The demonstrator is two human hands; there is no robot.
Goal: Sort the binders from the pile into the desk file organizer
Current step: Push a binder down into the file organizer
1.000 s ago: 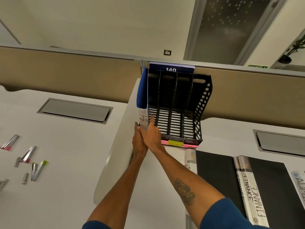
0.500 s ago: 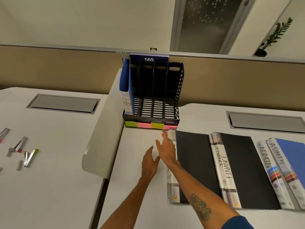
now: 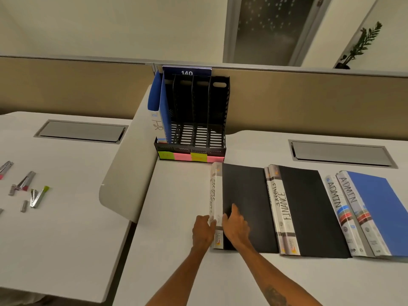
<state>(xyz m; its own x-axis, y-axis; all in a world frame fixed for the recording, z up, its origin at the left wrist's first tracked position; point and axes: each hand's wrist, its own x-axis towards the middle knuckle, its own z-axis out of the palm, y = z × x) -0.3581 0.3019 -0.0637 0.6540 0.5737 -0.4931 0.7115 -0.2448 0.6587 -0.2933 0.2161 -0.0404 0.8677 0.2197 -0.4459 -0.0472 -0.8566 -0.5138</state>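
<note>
While one blue HR binder (image 3: 164,113) stands upright in the leftmost slot of the black desk file organizer (image 3: 189,149), the other slots hold nothing; task judged early, most filing still to do. Flat in a row on the counter (image 3: 176,206): SPORTS binder (image 3: 245,191), just in front of the organizer; FINANCE binder (image 3: 304,206); ADMIN binder (image 3: 379,208); each apparently a stacked pair. Item in hand: SPORTS binder, black cover, white hand-lettered spine, slim. Left hand (image 3: 202,233): fingers straight, pressed against the spine. Right hand (image 3: 236,226): fingers apart, flat on the cover, thumb beside the spine. Neither is clamped.
</note>
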